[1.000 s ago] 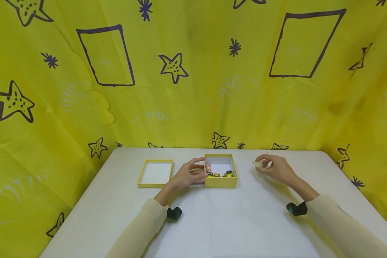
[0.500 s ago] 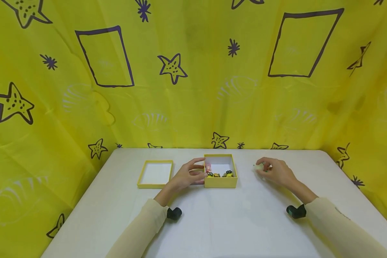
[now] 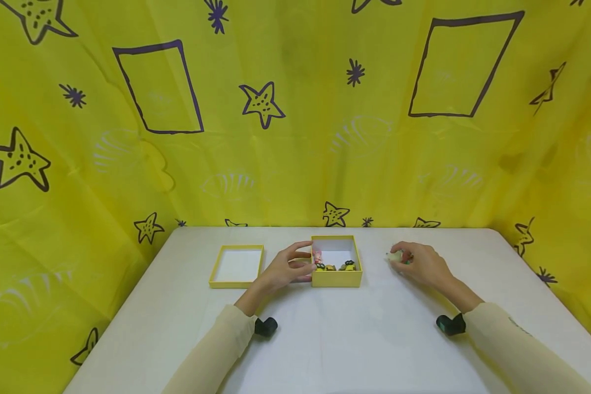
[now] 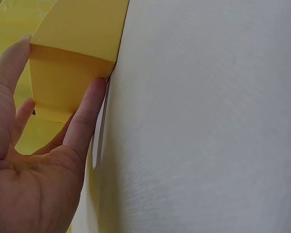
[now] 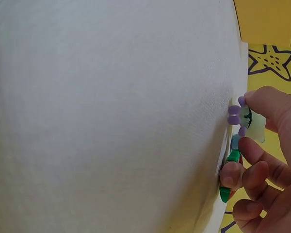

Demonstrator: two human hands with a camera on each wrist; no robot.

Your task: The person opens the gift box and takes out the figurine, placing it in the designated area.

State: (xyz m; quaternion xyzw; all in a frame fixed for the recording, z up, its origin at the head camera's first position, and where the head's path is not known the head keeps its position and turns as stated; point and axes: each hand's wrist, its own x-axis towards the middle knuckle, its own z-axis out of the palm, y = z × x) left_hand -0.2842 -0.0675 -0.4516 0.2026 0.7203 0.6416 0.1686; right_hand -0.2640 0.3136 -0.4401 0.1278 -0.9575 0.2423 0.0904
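A yellow box with a white inside stands on the table. Several small toy figures lie in it, among them a pink one and a yellow-and-black one. My left hand rests against the box's left side, its fingers spread and nearly straight. To the right of the box, my right hand pinches a pale green toy figure with purple limbs between thumb and forefinger, low over the table. Close under the other fingers is a green piece with red beside it, mostly hidden.
The box's yellow-rimmed lid lies inside-up to the left of my left hand. A yellow curtain with starfish drawings hangs behind the white table and along its sides.
My right hand has sunk slightly with the pale figure, and a reddish bit now shows by its fingers. My left hand keeps its place on the box.
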